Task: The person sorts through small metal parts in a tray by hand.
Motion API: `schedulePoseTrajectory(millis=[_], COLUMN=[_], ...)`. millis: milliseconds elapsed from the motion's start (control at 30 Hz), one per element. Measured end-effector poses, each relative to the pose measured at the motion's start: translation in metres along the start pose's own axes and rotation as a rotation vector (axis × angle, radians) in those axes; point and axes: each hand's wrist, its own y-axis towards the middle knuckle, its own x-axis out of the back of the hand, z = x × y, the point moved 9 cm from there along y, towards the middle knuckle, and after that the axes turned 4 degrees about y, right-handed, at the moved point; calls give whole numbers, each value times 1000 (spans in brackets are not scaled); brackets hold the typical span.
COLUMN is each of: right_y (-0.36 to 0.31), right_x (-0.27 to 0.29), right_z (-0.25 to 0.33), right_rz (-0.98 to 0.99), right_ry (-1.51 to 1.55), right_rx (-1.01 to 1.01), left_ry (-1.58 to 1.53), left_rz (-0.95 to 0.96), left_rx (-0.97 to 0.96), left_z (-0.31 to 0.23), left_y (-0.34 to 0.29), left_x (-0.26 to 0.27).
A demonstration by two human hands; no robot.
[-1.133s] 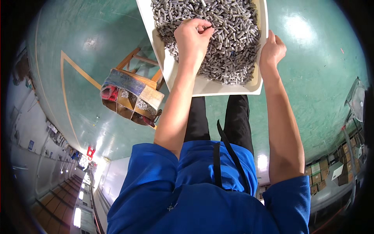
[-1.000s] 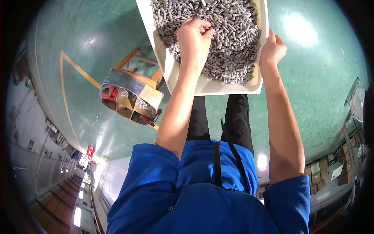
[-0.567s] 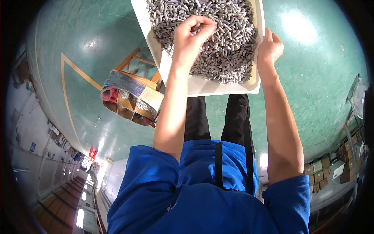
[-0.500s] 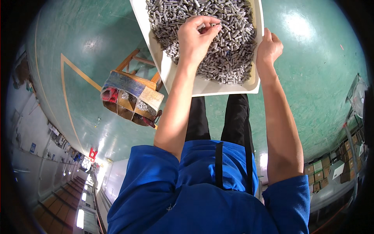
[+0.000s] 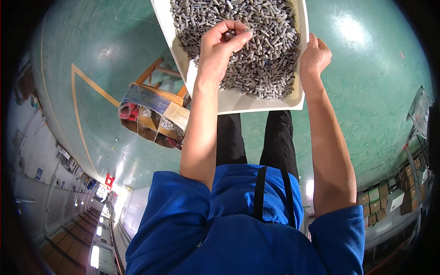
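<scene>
White tray (image 5: 238, 101) w/ heap of small grey metal pins (image 5: 256, 50) was held over the lap, above green floor (image 5: 366, 91). A few pins were pinched betw. thumb & fingers of left hand (image 5: 220, 50), closed on them atop the heap. Tray's right rim was gripped by right hand (image 5: 314, 57). Divided box of parts (image 5: 153, 117) was seen on wooden stool, left of tray

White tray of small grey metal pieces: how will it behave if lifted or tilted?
The white tray is heaped with grey cylindrical pieces, so it is probably heavy for its size. Being short and round, they would likely roll and slide toward any lowered edge. The right hand steadies its rim.
</scene>
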Motion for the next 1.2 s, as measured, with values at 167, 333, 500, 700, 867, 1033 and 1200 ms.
schedulePoseTrajectory(millis=[167,333,500,700,867,1033,1200], right_y=[-1,1,5,7,9,9,11], right_x=[1,2,5,7,7,7,5], right_z=[2,-2,-1,2,4,0,-1], right_rz=[-1,6,-8,1,2,-11,10], right_ry=[52,64,41,37,27,38,27], right_rx=[3,-24,-6,-6,16,-8,-35], left_ry=[-266,40,-19,31,8,29,400], left_rz=[202,163,131,60,122,130,29], left_rx=[73,26,38,-10,28,45,-182], left_z=[-1,4,-1,-5,-2,-4,-8], left_y=[-2,4,4,2,4,4,15], left_x=[-25,-29,-27,-23,-29,-40,-37])
